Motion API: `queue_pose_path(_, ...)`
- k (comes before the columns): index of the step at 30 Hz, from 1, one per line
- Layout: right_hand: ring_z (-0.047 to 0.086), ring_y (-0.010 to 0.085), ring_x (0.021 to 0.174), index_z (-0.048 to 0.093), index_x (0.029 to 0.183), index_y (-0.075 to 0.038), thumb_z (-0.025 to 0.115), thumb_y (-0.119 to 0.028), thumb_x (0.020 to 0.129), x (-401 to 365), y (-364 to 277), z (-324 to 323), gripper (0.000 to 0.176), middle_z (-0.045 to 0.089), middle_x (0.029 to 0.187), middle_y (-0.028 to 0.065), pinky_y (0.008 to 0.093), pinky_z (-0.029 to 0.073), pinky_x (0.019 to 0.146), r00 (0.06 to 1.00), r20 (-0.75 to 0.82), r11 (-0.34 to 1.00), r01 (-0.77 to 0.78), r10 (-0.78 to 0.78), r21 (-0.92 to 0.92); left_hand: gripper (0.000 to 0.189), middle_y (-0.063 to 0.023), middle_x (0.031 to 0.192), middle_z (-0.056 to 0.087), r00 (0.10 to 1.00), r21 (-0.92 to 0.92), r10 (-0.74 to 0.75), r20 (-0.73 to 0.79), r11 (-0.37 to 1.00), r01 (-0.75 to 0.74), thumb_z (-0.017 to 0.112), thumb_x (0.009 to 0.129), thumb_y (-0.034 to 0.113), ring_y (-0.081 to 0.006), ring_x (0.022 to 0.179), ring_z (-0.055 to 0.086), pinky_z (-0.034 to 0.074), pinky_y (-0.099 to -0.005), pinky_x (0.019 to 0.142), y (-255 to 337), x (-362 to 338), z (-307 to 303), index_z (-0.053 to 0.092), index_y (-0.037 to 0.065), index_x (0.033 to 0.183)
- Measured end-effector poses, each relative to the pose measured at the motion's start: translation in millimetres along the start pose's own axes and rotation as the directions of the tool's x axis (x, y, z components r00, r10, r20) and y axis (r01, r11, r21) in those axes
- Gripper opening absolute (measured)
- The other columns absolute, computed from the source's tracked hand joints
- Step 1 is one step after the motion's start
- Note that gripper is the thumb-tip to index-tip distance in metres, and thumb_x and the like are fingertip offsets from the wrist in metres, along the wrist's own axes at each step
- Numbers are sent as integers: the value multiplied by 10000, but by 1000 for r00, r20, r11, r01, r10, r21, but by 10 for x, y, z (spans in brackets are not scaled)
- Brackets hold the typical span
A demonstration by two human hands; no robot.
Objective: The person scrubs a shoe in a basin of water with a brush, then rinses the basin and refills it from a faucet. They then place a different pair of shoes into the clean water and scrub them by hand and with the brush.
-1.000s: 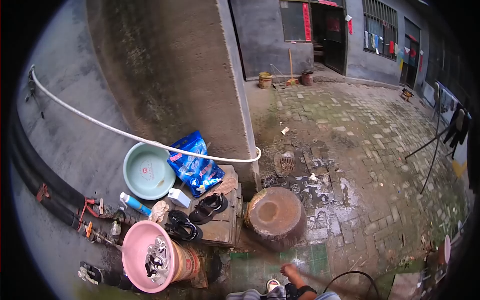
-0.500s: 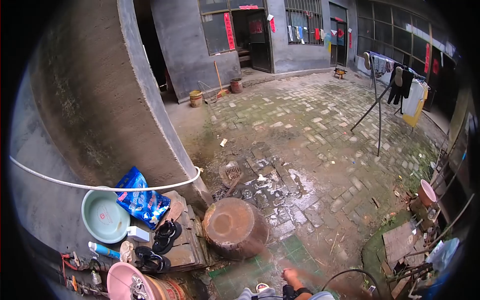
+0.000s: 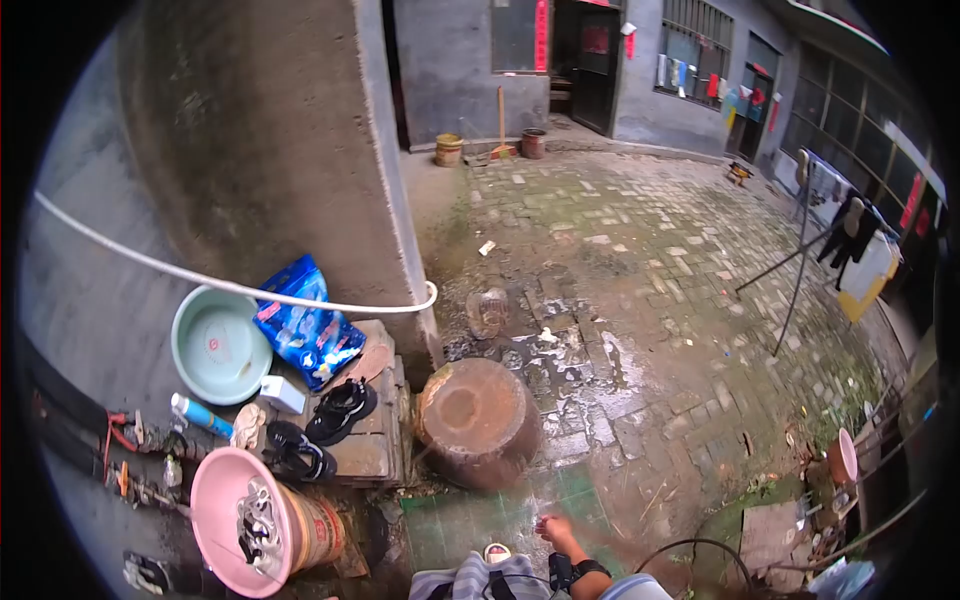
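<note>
My right hand (image 3: 555, 531) is low in the head view, with a dark band (image 3: 580, 571) around the wrist. Its fingers look curled. A faint brown smear runs beside it, and whatever the hand may hold cannot be made out. The hand is over a green tiled patch (image 3: 450, 525), right of my light sandal (image 3: 497, 552) and striped clothing (image 3: 435, 583). A large brown vat (image 3: 500, 440) with a rusty, flat top stands just ahead and left of the hand, apart from it. My left hand is out of view.
Left are a pink basin (image 3: 208, 520) holding shoes, black shoes (image 3: 342, 410), a green basin (image 3: 186, 345), a blue bag (image 3: 310, 335) and a blue bottle (image 3: 200, 413). A white hose (image 3: 180, 272) crosses there. Wet bricks (image 3: 610, 385) lie ahead; a laundry rack (image 3: 797, 250) stands right.
The view has turned left, so the yard's contents appear farther right. My right hand appears slightly higher and farther left in view, and the brown streak near it has faded.
</note>
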State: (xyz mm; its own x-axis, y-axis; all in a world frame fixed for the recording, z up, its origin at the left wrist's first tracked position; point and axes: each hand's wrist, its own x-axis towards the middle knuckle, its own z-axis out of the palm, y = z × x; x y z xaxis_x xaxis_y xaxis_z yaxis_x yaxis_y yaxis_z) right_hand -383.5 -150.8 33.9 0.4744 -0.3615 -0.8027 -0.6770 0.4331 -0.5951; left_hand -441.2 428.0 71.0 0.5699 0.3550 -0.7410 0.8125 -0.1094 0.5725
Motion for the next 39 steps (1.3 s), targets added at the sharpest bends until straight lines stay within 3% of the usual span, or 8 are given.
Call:
queue_pose_path(1, 623, 190, 635, 565, 901, -85, 463, -119, 815, -15, -16, 26, 138, 620, 774, 73, 304, 450, 496, 999, 46, 997, -9, 13, -76, 200, -17, 825, 554, 993, 98, -31, -110, 994, 42, 442, 821, 101, -164, 682, 550, 479, -337, 602, 314, -297, 26, 553, 129, 985)
queue_pose_path(2, 624, 206, 672, 554, 914, -84, 460, -132, 824, -57, -37, 17, 139, 618, 798, 83, 318, 457, 534, 997, 72, 999, 18, -15, -45, 120, -23, 716, 541, 980, -38, -58, -192, 998, 51, 454, 816, 95, -130, 572, 500, 395, -268, 420, 754, -931, 303, 571, 90, 841)
queue_pose_path(4, 620, 238, 738, 534, 947, -83, 457, -153, 838, -95, -71, 3, 150, 609, 852, 104, 353, 466, 610, 989, 145, 1000, -1, 2, -10, 142, 6, 688, 536, 966, -4, -45, -255, 999, 46, 498, 816, 183, -113, 578, 505, 417, -281, 433, 676, -1018, 315, 604, 151, 906)
queue_pose_path(12, 585, 303, 817, 502, 994, -70, 429, -156, 841, -14, -182, -28, 190, 563, 960, 147, 455, 470, 703, 973, 201, 980, -76, 113, -185, 212, -126, 780, 638, 858, 135, 209, -469, 977, -164, 526, 767, 174, -211, 726, 621, 481, -301, 658, 75, -904, 366, 640, 73, 914)
queue_pose_path(17, 585, 305, 843, 484, 1044, -42, 446, -160, 853, 58, -380, 165, 228, 550, 1000, 161, 450, 490, 713, 950, 264, 963, -97, 165, -251, 209, -137, 819, 642, 827, 162, 150, -541, 984, -73, 537, 742, 144, -223, 788, 626, 474, -303, 701, -552, -980, 420, 642, 67, 906)
queue_pose_path(21, 589, 296, 849, 479, 1069, -29, 452, -163, 857, 192, -411, 406, 251, 555, 1007, 162, 436, 500, 712, 929, 345, 937, -7, 136, -351, 203, -134, 810, 645, 869, -138, 62, -491, 979, -148, 539, 726, 92, -216, 784, 628, 477, -304, 696, -743, -1182, 418, 640, 60, 898)
queue_pose_path(23, 569, 301, 878, 480, 1038, -21, 423, -170, 857, -125, -559, 671, 242, 560, 963, 155, 426, 482, 736, 939, 331, 900, 62, 94, -431, 202, -139, 802, 644, 811, -30, 14, -585, 999, -39, 542, 723, 93, -215, 777, 629, 477, -304, 692, -560, -1403, 460, 635, 55, 899)
queue_pose_path(39, 608, 241, 795, 503, 1065, -30, 470, -178, 869, -89, -518, 845, 248, 597, 934, 137, 363, 505, 681, 883, 432, 795, 126, 183, -594, 218, -142, 840, 639, 719, -60, -48, -694, 998, 9, 573, 744, 152, -242, 808, 617, 479, -312, 731, -1237, -1266, 632, 619, 54, 933)
